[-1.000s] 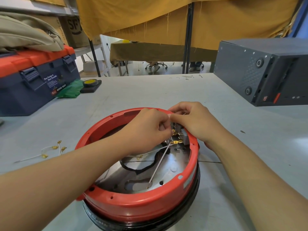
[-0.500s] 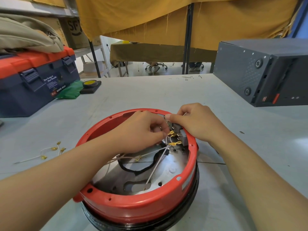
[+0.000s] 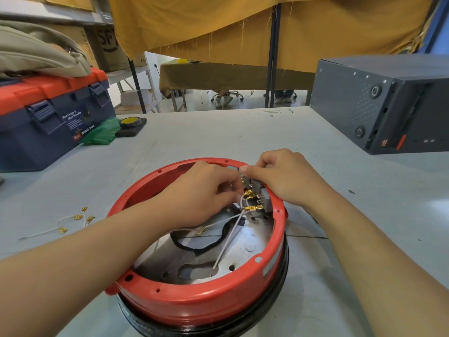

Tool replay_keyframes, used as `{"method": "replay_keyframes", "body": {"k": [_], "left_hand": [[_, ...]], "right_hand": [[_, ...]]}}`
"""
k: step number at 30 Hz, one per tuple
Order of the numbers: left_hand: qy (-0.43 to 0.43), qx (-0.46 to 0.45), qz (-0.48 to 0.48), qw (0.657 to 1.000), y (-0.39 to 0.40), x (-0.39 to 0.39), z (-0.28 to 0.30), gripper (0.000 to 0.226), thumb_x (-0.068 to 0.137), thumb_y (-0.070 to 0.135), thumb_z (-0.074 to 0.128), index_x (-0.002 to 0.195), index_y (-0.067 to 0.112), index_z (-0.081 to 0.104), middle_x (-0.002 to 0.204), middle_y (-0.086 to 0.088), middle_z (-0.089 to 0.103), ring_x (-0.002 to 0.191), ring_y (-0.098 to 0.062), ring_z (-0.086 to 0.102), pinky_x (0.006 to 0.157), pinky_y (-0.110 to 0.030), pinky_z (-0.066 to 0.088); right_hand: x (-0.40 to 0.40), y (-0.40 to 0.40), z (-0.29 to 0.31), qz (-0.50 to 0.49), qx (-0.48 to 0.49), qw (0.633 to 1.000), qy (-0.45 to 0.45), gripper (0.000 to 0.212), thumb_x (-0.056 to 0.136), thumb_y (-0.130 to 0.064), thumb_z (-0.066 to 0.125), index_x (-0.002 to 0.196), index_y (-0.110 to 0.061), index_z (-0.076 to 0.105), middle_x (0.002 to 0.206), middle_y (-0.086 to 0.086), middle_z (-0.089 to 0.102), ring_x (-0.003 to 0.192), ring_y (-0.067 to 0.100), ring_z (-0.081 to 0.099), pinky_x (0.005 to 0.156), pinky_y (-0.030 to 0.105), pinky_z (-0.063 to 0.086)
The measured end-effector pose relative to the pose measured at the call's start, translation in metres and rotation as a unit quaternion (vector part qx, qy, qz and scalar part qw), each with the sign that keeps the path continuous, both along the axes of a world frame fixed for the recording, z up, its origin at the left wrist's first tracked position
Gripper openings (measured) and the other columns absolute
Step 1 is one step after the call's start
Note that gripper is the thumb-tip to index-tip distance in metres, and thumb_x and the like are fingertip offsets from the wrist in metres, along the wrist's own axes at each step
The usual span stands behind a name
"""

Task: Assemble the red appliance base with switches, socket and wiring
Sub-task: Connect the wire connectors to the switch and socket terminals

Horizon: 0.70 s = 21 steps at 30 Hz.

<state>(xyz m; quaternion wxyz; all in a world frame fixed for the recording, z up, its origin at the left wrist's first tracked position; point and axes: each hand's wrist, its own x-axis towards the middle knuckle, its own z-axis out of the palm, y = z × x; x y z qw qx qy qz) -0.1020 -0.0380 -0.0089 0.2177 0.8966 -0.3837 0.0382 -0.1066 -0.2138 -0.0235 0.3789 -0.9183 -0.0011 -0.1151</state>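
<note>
- Red plastic ring front and centre: the red appliance base (image 3: 194, 302) sits on the grey table (image 3: 218, 137), right under the person's arms, on top of a black rim (image 3: 279, 283) that shows below it.
- Left hand (image 3: 194, 198) reaches in over the ring from the near left, fingers curled tight at the far-right inner wall, pinching at the white wires (image 3: 228, 239) where they meet the brass terminals (image 3: 251, 203); exactly which wire it has is hidden by the fingers.
- Right hand (image 3: 289, 181) comes over the far-right rim, fingers curled, thumb and forefinger nipping the top of the grey switch block (image 3: 263, 193) mounted on the wall there.
- The two hands are touching or very nearly so, knuckle to fingertip, right above the terminals.
- Inside the base, one white wire runs down across the shiny metal floor plate (image 3: 243, 249) toward a cutout, and a black cable (image 3: 206, 246) loops beside it.
- Off to the left on the table, loose spare wires with brass ends (image 3: 73, 221) lie well apart from the base.
- Far left, a blue toolbox with a red lid (image 3: 48, 113), a green cloth (image 3: 102, 135) beside it, and a roll of yellow tape (image 3: 130, 122) on a dark pad.
- Far right, a dark grey computer case (image 3: 379, 103) lies on its side.
</note>
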Motion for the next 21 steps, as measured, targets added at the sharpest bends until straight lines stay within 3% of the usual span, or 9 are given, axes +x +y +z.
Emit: {"method": "replay_keyframes", "body": {"k": [4,17,21], "left_hand": [[-0.003,0.010,0.005,1.000,-0.0012,-0.0008,-0.0006,0.007,0.086,0.021,0.063,0.081,0.024,0.066,0.071,0.003,0.064,0.068,-0.009,0.057,0.065,-0.024,0.042],[0.025,-0.022,0.009,0.999,-0.0029,-0.0001,0.0002,0.008,0.083,0.013,0.064,0.081,0.018,0.070,0.064,0.005,0.064,0.065,-0.008,0.056,0.058,-0.013,0.039],[0.035,-0.034,0.008,0.999,-0.0016,0.0006,0.0017,0.011,0.084,0.013,0.064,0.087,0.019,0.073,0.069,0.006,0.067,0.068,-0.005,0.058,0.061,-0.013,0.042]], "right_hand": [[0.0001,-0.0002,-0.0004,0.002,-0.003,1.000,-0.003,0.039,0.081,-0.050,0.066,0.069,-0.013,0.065,0.058,-0.003,0.058,0.058,0.011,0.051,0.052,0.026,0.035],[-0.0011,0.0011,0.0000,0.005,0.015,1.000,-0.001,0.039,0.081,-0.048,0.066,0.074,-0.010,0.066,0.063,0.001,0.062,0.065,0.017,0.057,0.062,0.031,0.044],[-0.0015,0.0009,0.0008,0.006,0.008,1.000,0.001,0.038,0.082,-0.048,0.065,0.074,-0.011,0.066,0.062,0.001,0.062,0.064,0.015,0.056,0.058,0.028,0.042]]}}
